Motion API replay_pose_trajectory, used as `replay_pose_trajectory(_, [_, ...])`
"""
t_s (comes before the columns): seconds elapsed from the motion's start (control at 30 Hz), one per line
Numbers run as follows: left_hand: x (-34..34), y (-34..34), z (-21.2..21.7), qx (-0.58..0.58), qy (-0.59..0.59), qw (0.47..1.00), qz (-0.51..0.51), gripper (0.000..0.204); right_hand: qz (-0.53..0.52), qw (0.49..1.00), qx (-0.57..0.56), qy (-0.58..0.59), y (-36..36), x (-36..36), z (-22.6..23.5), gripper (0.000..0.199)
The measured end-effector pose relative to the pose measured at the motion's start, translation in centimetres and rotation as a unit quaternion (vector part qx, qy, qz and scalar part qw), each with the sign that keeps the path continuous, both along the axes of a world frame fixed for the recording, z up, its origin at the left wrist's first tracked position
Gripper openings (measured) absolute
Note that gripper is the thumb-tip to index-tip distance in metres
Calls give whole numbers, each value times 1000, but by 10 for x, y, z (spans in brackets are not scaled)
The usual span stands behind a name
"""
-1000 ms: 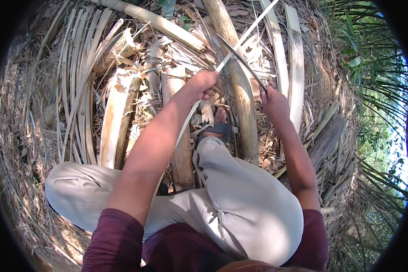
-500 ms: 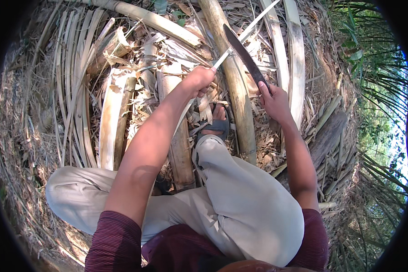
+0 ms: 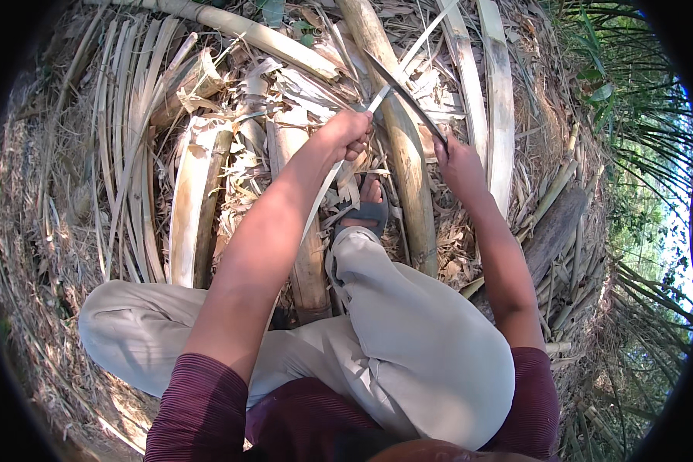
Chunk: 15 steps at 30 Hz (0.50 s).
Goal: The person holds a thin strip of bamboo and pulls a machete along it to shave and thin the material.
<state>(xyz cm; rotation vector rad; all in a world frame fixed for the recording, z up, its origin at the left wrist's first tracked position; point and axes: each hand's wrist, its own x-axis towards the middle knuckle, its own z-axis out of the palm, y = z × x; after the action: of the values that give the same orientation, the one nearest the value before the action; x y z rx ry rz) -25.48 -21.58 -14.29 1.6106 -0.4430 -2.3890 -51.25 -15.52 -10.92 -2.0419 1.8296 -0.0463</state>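
My left hand (image 3: 348, 135) is closed round a long, thin pale strip of split bamboo (image 3: 425, 43). The strip runs from beside my left forearm, through the fist, and slants up to the far right across a round bamboo pole (image 3: 410, 177). In my right hand (image 3: 460, 163) is the handle of a machete with a long dark blade (image 3: 404, 91). Its blade points up and left, turned nearly edge-on, and crosses the strip over the pole just beyond my left fist. Whether the edge bites into the strip I cannot tell.
Many thin split strips (image 3: 135, 154) lie at the left. Wide split bamboo pieces (image 3: 500, 100) lie right of the pole, and a dark log (image 3: 556, 223) farther right. Shavings cover the ground. My sandalled foot (image 3: 367, 208) rests between a bamboo length (image 3: 309, 269) and the pole.
The machete has rolled from showing its flat side to nearly edge-on, and its tip has shifted left and slightly nearer. My left hand has moved slightly right with the strip.
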Motion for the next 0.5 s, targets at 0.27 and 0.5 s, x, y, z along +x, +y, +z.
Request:
replay_pose_trajectory(0.27, [13,13,6,-18,-37,999,-17,41,23,989,-89,-112,-1,20,28,25])
replay_pose_trajectory(0.5, [8,6,-10,-27,-8,1000,-14,41,-39,994,71,-73,-10,3,19,40])
